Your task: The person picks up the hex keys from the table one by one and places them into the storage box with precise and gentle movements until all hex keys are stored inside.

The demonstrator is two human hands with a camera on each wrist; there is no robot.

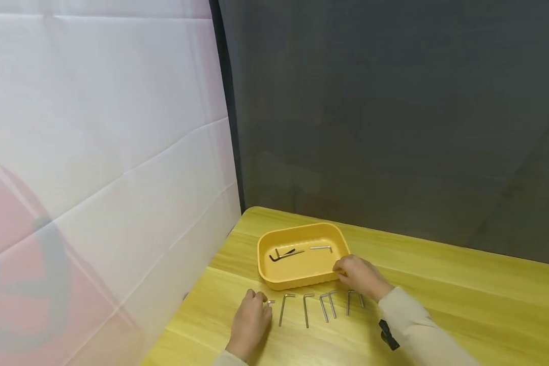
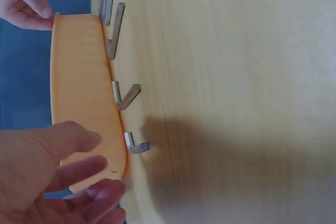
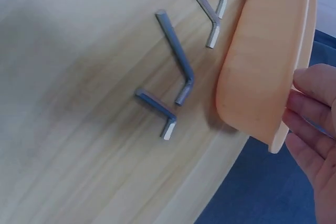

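A yellow tray [image 1: 302,281] stands on the wooden table and holds a black hex key [image 1: 283,254] and a silver hex key [image 1: 321,248]. Several silver hex keys [image 1: 317,305] lie in a row in front of it. My left hand [image 1: 251,320] hovers at the left end of the row with relaxed fingers [image 2: 79,174], holding nothing, just beside the smallest hex key [image 1: 271,302] [image 2: 135,145]. My right hand [image 1: 359,277] rests its fingertips [image 3: 307,108] on the tray's [image 3: 262,51] front right corner rim. In the left wrist view the tray [image 2: 84,87] shows side-on.
A white cloth backdrop [image 1: 96,152] rises at the left and a dark grey one [image 1: 393,127] behind the table. The table's left edge [image 1: 196,300] runs close to my left hand. A small black object [image 1: 388,334] lies by my right forearm.
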